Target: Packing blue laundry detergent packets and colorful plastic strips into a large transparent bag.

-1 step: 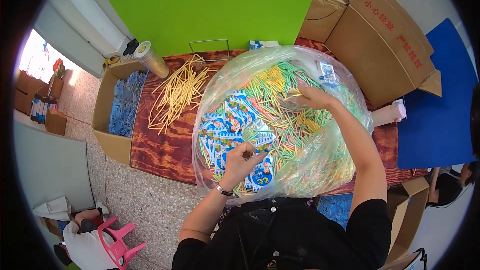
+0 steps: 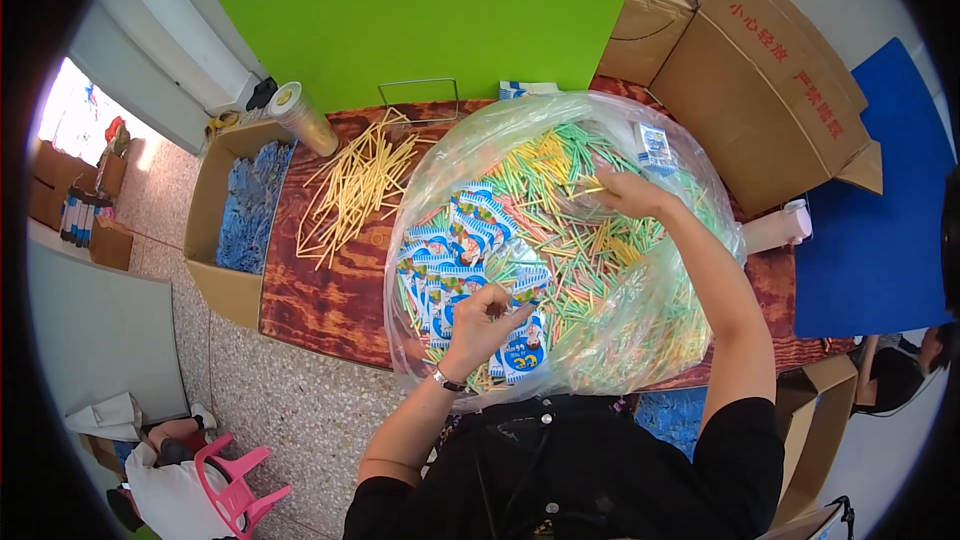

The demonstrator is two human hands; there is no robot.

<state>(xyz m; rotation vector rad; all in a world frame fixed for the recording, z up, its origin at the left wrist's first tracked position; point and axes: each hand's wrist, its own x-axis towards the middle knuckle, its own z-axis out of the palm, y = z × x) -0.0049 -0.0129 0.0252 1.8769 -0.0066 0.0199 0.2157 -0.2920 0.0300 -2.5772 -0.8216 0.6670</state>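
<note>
A big clear plastic bag (image 2: pixel 720 210) lies spread on the table, full of thin short sticks (image 2: pixel 570 285) in green, yellow and pink. On its left part rests a heap of small blue-and-white packets (image 2: pixel 470 235). My left hand (image 2: pixel 480 325), with a watch on its wrist, is closed above these, thumb and finger pinching the edge of a packet (image 2: pixel 530 287). Toward the far side of the bag, my right hand (image 2: pixel 628 193) has its fingers drawn together on a few pale yellow sticks (image 2: pixel 588 186); its fingertips are partly hidden.
Long yellow sticks (image 2: pixel 365 185) are piled on the red-brown table (image 2: pixel 325 295), beside a clear cylinder (image 2: pixel 303 120) and a wire stand (image 2: pixel 420 82). A carton (image 2: pixel 225 290) of blue packets stands left, a large carton (image 2: pixel 750 90) back right. A person sits near a pink chair (image 2: pixel 235 490).
</note>
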